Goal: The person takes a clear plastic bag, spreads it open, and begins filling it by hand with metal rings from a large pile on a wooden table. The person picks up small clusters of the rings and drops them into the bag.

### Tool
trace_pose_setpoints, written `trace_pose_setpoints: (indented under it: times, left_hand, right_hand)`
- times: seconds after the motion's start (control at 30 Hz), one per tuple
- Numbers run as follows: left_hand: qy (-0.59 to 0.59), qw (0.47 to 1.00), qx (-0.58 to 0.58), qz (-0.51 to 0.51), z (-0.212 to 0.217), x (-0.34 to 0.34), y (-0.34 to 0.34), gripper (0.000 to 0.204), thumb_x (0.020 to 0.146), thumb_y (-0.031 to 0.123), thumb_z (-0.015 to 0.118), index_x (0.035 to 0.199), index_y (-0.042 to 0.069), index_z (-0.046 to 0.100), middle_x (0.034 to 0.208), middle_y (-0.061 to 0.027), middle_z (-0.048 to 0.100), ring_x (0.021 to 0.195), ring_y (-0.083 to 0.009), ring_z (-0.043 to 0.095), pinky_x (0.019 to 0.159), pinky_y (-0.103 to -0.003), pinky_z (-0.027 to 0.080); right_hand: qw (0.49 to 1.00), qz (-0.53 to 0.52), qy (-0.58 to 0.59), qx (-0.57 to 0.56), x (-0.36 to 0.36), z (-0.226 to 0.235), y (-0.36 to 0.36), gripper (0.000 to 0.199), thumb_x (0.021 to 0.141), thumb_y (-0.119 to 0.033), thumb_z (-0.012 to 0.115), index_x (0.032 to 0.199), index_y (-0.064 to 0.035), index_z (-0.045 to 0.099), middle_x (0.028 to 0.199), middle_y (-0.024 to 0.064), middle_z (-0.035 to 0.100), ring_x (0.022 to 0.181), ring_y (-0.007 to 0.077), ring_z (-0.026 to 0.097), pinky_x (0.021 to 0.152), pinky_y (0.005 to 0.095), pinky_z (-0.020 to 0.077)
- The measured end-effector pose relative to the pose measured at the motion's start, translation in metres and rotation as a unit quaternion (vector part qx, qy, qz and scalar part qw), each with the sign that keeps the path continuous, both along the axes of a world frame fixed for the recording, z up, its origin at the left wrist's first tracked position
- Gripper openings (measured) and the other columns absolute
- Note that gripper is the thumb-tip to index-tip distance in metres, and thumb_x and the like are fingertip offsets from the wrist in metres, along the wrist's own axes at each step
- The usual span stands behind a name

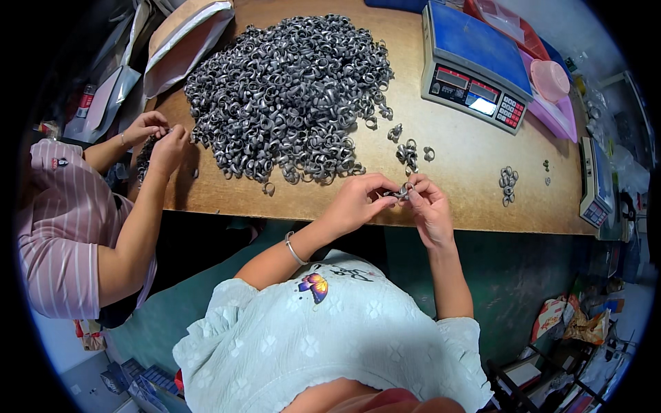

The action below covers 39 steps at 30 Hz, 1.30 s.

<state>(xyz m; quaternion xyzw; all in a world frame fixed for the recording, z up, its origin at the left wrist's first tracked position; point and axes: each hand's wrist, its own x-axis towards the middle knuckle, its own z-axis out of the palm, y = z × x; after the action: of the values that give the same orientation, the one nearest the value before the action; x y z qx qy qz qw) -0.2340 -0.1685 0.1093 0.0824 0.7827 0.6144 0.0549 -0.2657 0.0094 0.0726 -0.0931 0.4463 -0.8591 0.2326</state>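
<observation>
Near the table's front edge, my left hand (359,203) and my right hand (431,210) meet over a few grey metal rings (399,193). Both hands are closed in a pinch: the left grips rings at one side, and the right pinches a ring at the other. Just beyond my fingers lies a small cluster of rings (407,155), with a single ring (429,153) to its right. A large heap of the same dull grey rings (289,89) spreads across the table to the far left of my hands.
On the wooden table (468,186) stand a blue-topped digital scale (475,62), a smaller scale (596,182) and a pink basket (551,81). Another ring group (508,184) lies right. At left, a co-worker's hands (162,141) handle rings beside a white-lined sack (186,48).
</observation>
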Motion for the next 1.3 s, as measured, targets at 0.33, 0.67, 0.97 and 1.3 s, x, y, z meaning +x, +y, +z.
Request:
trace_pose_setpoints:
  times: [0.33, 0.67, 0.97, 1.3]
  left_hand:
    - [-0.273, 0.873, 0.396, -0.082, -0.024, -0.01, -0.003, 0.021, 0.081, 0.007, 0.062, 0.097, -0.005, 0.058, 0.083, -0.0095, 0.063, 0.074, -0.0119, 0.06, 0.063, -0.021, 0.047]
    - [-0.182, 0.935, 0.301, -0.049, -0.017, -0.011, 0.002, 0.02, 0.083, 0.009, 0.059, 0.098, -0.004, 0.056, 0.086, -0.0105, 0.062, 0.073, -0.0118, 0.059, 0.062, -0.021, 0.047]
    - [-0.277, 0.849, 0.44, -0.096, -0.033, -0.017, -0.006, 0.025, 0.085, 0.011, 0.058, 0.105, -0.002, 0.051, 0.088, -0.0103, 0.061, 0.068, -0.0088, 0.055, 0.059, -0.019, 0.044]
    - [-0.284, 0.859, 0.423, -0.052, -0.025, -0.008, -0.008, 0.017, 0.086, 0.011, 0.056, 0.097, -0.003, 0.056, 0.083, -0.0073, 0.06, 0.069, -0.0093, 0.057, 0.061, -0.02, 0.048]
  right_hand:
    - [0.989, -0.147, 0.016, -0.003, 0.015, 0.012, -0.02, 0.007, 0.084, -0.007, 0.059, 0.083, -0.0028, 0.053, 0.105, 0.0138, 0.055, 0.094, 0.0152, 0.052, 0.084, 0.029, 0.0413]
    - [0.906, -0.292, 0.249, 0.18, 0.008, 0.007, -0.028, 0.011, 0.081, 0.007, 0.054, 0.085, 0.0, 0.047, 0.099, 0.0115, 0.053, 0.088, 0.0154, 0.052, 0.078, 0.0266, 0.0442]
    - [0.979, -0.015, 0.054, 0.198, -0.001, 0.017, -0.008, 0.011, 0.089, -0.004, 0.048, 0.094, 0.0015, 0.056, 0.082, 0.0003, 0.052, 0.071, 0.0062, 0.045, 0.062, 0.0196, 0.0369]
    - [0.841, -0.189, 0.394, 0.319, 0.013, 0.023, -0.013, 0.006, 0.077, 0.004, 0.059, 0.082, 0.0012, 0.057, 0.076, 0.0092, 0.054, 0.065, 0.0142, 0.051, 0.056, 0.0232, 0.0394]
